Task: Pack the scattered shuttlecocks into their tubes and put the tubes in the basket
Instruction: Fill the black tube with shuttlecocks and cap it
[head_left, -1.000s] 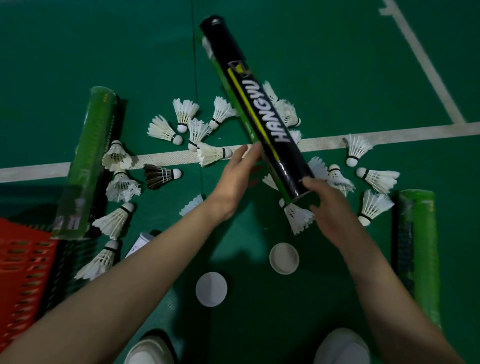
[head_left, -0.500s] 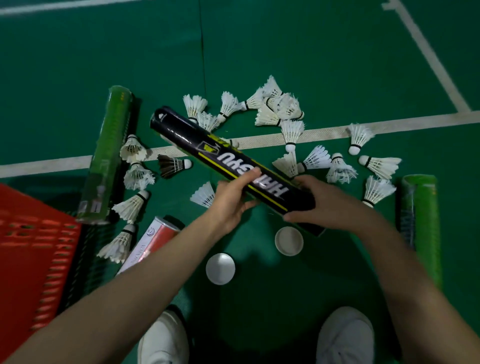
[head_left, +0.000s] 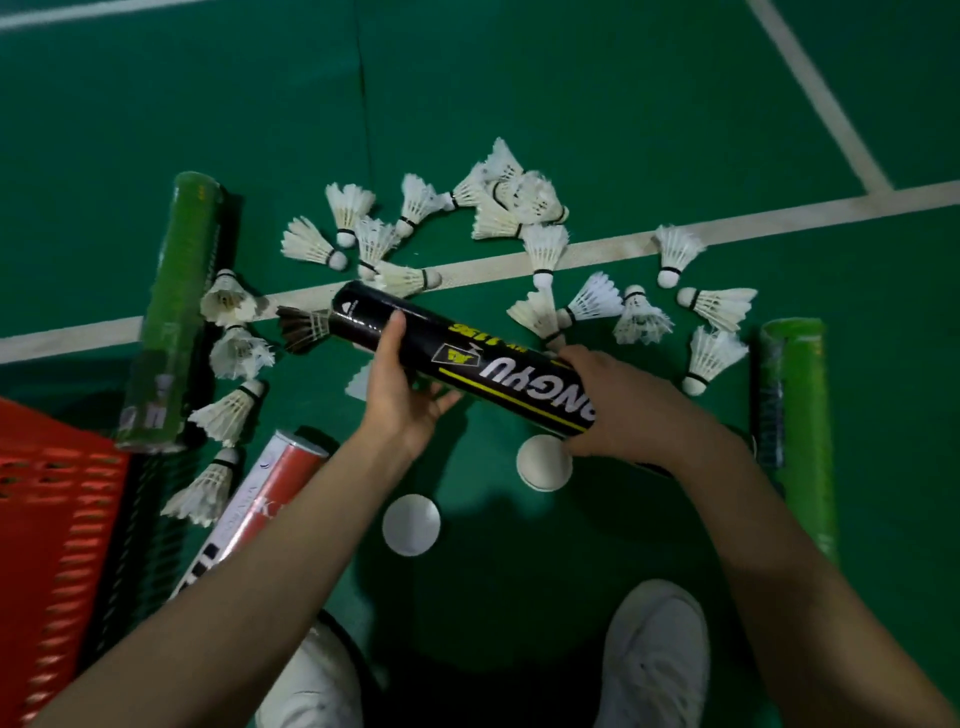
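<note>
Both hands grip black tube, centre frame: left hand curled round its middle, thumb on top; right hand wrapped round lower-right end. Tube slants upper left to lower right. Shuttlecocks scattered on floor, upper frame. Two white caps just below tube. Red basket lower left.

**Court surface and footwear: 7 items**

1 green court floor, matt, filling the view. 1 dark seam running down from 12 o'clock. 3 white lines: 1 broad line crossing from 9 to 3 o'clock; 1 narrower line slanting from 1 o'clock to join it near 2 o'clock; 1 edge line at 11 o'clock. 2 white shoes, left shoe and right shoe, at 6 o'clock, apart.
</note>
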